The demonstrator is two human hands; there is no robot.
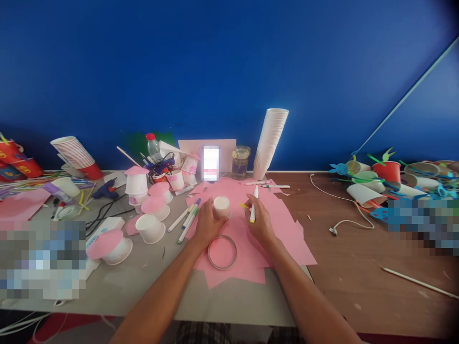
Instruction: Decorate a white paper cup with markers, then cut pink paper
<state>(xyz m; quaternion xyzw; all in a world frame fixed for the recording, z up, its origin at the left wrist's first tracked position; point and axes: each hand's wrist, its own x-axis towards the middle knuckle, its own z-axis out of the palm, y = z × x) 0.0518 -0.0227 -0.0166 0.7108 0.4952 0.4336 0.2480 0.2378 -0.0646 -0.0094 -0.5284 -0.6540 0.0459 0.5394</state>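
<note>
My left hand (209, 223) is closed around the side of a small white paper cup (221, 204) over the pink paper. To its right, my right hand (261, 220) grips a white marker (254, 203) with a yellow end. A small yellow bit (244, 205) shows by the right fingertips; I cannot make out what it is. The marker is apart from the cup. Under both hands lie overlapping sheets of pink paper (283, 239). A thin round ring (223, 268) rests on them between my forearms.
Several markers (181, 217) lie left of the paper. White cups with pink paper discs (105, 243) stand farther left. Behind are a glass jar (240, 162), a bright phone screen (210, 163) and a tall cup stack (270, 143). A white cable (353, 220) and decorated cups (387, 172) lie right.
</note>
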